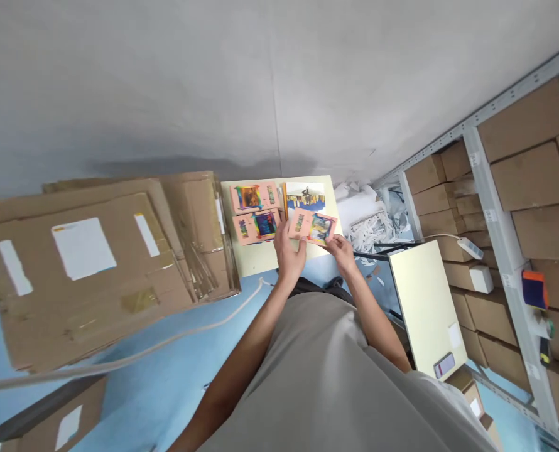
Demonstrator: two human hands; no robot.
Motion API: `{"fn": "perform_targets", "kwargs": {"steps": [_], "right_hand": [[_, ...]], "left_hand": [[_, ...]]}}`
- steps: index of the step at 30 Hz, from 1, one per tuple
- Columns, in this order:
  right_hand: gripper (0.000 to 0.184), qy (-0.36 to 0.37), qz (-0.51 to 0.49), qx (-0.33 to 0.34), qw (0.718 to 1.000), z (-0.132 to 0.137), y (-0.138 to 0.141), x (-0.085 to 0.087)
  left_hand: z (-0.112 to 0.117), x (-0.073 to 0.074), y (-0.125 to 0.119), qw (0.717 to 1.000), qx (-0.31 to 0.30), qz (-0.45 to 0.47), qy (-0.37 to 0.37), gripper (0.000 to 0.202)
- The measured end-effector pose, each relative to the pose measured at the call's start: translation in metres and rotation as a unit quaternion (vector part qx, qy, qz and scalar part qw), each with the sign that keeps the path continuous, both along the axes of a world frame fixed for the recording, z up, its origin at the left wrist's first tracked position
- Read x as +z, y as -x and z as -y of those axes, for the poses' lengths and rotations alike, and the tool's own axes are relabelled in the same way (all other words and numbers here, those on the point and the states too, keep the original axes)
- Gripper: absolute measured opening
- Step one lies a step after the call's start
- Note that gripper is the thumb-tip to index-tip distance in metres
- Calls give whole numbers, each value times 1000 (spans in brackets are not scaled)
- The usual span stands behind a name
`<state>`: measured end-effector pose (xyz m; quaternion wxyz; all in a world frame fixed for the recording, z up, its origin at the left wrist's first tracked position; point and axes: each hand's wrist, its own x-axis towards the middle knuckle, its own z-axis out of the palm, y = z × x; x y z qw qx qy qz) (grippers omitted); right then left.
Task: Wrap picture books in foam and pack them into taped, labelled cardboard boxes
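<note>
A pink printed card [311,226] with a bright picture at one end is held level over the small cream table [257,262]. My left hand [289,258] grips its left end, thumb on the near edge. At the lower right corner, my right hand [342,252] pinches it. To the left on the table lie two pink stacks, an upper one [255,197] and a lower one [257,226], each with a colourful picture on top. Just beyond the held card is a picture item [304,194] with white, yellow and blue parts, partly covered by it.
Flattened cardboard boxes [91,314] lean at the left. A white cord [185,336] crosses the blue floor. Shredded paper [372,231] lies right of the table. A second cream table [421,295] holds a phone [444,365]. Shelves with cartons [538,176] line the right.
</note>
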<state>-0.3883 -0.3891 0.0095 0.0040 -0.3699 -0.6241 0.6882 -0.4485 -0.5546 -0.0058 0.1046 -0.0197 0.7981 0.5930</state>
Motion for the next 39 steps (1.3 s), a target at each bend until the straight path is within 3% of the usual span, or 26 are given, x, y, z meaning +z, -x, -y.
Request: {"fn": "perform_targets", "kwargs": {"steps": [4,9,14,18,22,27,30,33,34,37,39], "right_hand": [[41,19,-37,-144,989,-56,-73,15],[39,-5,-68,-257,964,-124,-172,18],[57,17,-105,-329,938,-203,-296,26],[59,0,-84,-408,909,-257,-398,34],[55,-27,-84,-452,888,-282,-461,29],[57,-39,-72,-483,872,-289,-494,15],[57,-125,-35,-511,850,-288,-502,20],[51,-261,-8,-532,805,-282,-500,38],[50,-275,-14,-527,804,-279,-497,45],[56,-225,-63,-502,833,-274,-482,60],[60,-194,-92,-512,832,-274,-474,64]], "left_hand": [[-68,17,-35,991,-59,92,-79,73],[-200,29,-109,916,-233,246,-213,57],[-321,26,-210,880,-331,258,-223,54],[-386,20,-278,870,-364,267,-200,58],[-420,22,-326,851,-411,263,-197,60],[-442,23,-357,847,-444,242,-161,65],[-453,21,-368,857,-458,193,-135,64],[-460,28,-377,858,-483,117,-127,57],[-460,32,-380,856,-493,90,-126,54],[-454,54,-392,839,-529,10,-126,40],[-446,68,-402,818,-559,-42,-130,29]]}}
